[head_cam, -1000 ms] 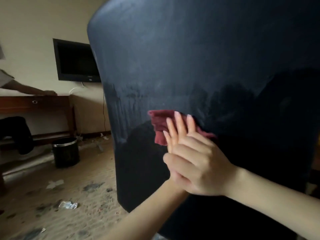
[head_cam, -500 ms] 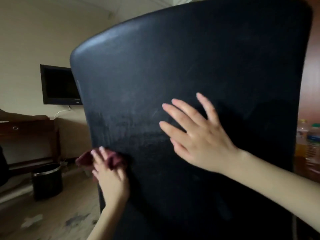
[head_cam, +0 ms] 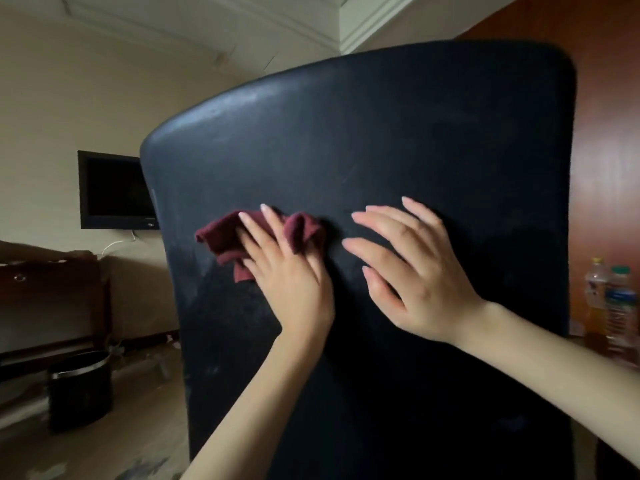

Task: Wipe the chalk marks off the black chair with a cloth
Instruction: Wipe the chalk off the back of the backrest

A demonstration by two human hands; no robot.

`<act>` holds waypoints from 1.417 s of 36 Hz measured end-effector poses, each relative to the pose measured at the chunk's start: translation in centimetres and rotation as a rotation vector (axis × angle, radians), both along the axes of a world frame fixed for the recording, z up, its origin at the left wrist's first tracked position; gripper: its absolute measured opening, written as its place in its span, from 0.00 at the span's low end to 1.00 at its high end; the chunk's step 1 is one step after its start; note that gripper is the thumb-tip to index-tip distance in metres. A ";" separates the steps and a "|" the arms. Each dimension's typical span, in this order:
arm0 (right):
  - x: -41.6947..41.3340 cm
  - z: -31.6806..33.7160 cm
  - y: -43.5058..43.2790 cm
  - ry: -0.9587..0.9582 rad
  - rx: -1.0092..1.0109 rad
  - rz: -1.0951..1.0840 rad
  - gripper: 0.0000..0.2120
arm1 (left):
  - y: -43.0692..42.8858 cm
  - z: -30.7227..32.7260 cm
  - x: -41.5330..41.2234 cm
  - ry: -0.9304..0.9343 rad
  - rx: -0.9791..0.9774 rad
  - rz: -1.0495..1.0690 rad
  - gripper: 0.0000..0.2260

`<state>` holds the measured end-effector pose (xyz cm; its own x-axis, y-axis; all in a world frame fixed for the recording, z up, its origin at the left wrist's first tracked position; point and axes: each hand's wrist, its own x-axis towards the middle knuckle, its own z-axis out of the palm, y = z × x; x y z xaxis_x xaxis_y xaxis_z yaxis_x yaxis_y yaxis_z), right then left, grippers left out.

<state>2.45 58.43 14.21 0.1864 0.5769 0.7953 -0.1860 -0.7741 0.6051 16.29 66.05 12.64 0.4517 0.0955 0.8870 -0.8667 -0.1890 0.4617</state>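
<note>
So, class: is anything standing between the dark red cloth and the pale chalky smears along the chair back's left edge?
Nothing visible does. The left hand presses the cloth flat on the black chair, and the chalky haze lies just beside it on bare surface. The right hand rests on the opposite side.

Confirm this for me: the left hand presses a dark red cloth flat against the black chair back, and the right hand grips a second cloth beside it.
Not quite. In the head view the right hand holds nothing; its fingers lie spread on the black chair back. The left hand does press the dark red cloth against it.
</note>
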 end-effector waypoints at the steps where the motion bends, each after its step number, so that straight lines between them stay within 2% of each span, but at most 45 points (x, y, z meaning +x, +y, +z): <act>1: -0.2 -0.1 0.1 0.023 -0.036 0.003 0.15 | -0.7 0.1 -1.1 -0.057 0.023 0.021 0.30; 5: -2.2 0.4 0.4 0.084 -0.141 -0.018 0.16 | -2.8 -0.6 -5.7 -0.331 0.184 0.077 0.22; 9: -4.1 2.6 0.0 -0.020 -0.076 -0.067 0.13 | -4.1 -4.6 -6.9 -0.704 0.414 0.107 0.22; 11: -4.4 3.1 -0.3 -0.052 -0.073 -0.101 0.11 | -4.5 -7.5 -7.1 -0.833 0.605 0.164 0.25; 15: -4.6 2.5 -0.9 0.000 -0.123 -0.158 0.11 | -5.0 -12.3 -7.7 -1.007 0.923 0.209 0.31; 20: -4.4 1.8 -1.3 0.029 -0.139 -0.178 0.11 | -6.1 -17.4 -8.5 -1.235 1.400 0.265 0.25; 23: -4.3 1.8 -1.6 0.046 -0.151 -0.195 0.10 | -5.8 -18.0 -9.1 -1.431 1.656 0.309 0.24; 25: -4.4 2.1 -1.8 0.045 -0.154 -0.204 0.10 | -5.2 -16.6 -9.3 -1.505 1.619 0.356 0.23; 28: -5.0 2.6 -2.6 0.044 -0.116 -0.209 0.10 | -5.2 -14.7 -7.9 -1.323 1.404 0.277 0.27; 31: -5.3 2.7 -3.7 0.041 -0.061 -0.247 0.11 | -2.6 -11.4 -7.1 -1.179 1.314 0.311 0.26; 33: -5.3 2.6 -4.4 0.041 -0.043 -0.274 0.13 | -0.5 -8.4 -6.3 -1.097 1.124 0.331 0.25; 36: -4.7 2.4 -5.4 0.049 -0.029 -0.271 0.15 | 3.3 -3.7 -5.3 -0.971 0.836 0.437 0.25; 41: -3.5 2.2 -5.7 0.020 -0.021 -0.180 0.15 | 9.0 2.8 -2.6 -0.882 0.635 0.682 0.22; 45: -2.5 2.1 -5.0 0.011 -0.037 -0.156 0.15 | 12.5 5.4 -0.3 -0.763 0.595 0.700 0.24; 47: -2.1 2.2 -4.6 0.027 -0.046 -0.157 0.16 | 12.2 3.8 1.2 -0.831 0.634 0.639 0.24; 50: -1.5 2.4 -4.0 0.070 -0.069 -0.171 0.17 | 10.9 -1.7 3.9 -0.978 0.718 0.538 0.23; 51: -1.3 2.4 -3.8 0.090 -0.084 -0.183 0.18 | 10.5 -4.1 4.9 -1.010 0.741 0.504 0.25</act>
<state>1.13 54.61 16.64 0.3624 0.5905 0.7211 -0.2607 -0.6785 0.6867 21.24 76.52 8.56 -0.3653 -0.5862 0.7231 -0.5271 -0.5099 -0.6798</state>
